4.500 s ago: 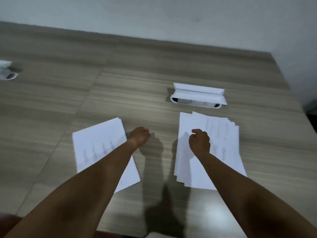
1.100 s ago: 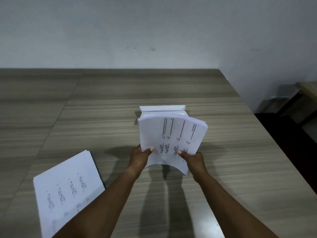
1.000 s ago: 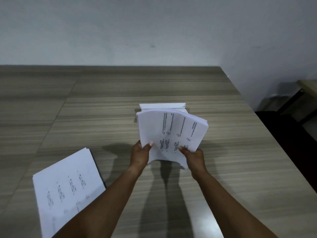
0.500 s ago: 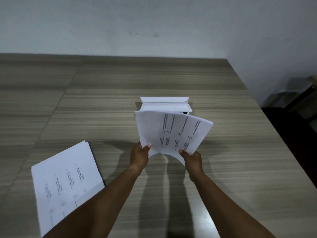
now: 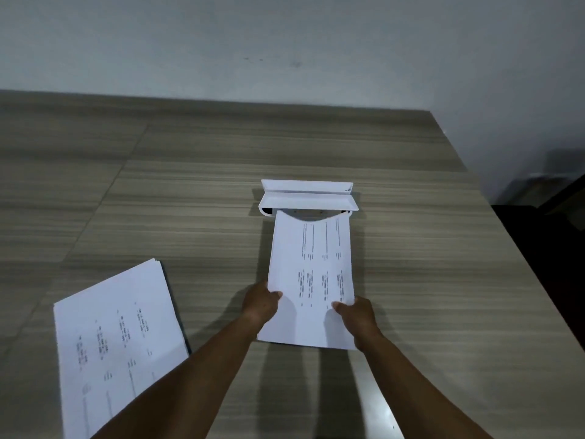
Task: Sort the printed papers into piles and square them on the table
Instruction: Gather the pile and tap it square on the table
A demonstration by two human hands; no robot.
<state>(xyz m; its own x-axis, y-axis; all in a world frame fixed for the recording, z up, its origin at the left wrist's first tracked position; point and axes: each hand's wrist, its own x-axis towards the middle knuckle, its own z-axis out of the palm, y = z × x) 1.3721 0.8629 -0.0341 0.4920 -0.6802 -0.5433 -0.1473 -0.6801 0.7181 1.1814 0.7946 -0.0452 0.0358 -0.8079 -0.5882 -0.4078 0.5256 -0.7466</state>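
A stack of printed papers [image 5: 311,264] is held in front of me, its near edge down on the wooden table [image 5: 427,280] and its far edge curling by the printer. My left hand [image 5: 261,302] grips the stack's left side with the thumb on top. My right hand [image 5: 357,315] grips its right side the same way. A second pile of printed papers [image 5: 117,337] lies flat and skewed on the table at the near left, partly covered by my left forearm.
A small white printer [image 5: 307,198] with its lid raised stands just beyond the held stack. The table's right edge [image 5: 506,242] runs diagonally, with dark floor and furniture beyond it. A grey wall backs the table.
The stack was fanned and held up off the table; now its sheets are aligned and its near edge is lowered onto the table. Both hands keep their grip.
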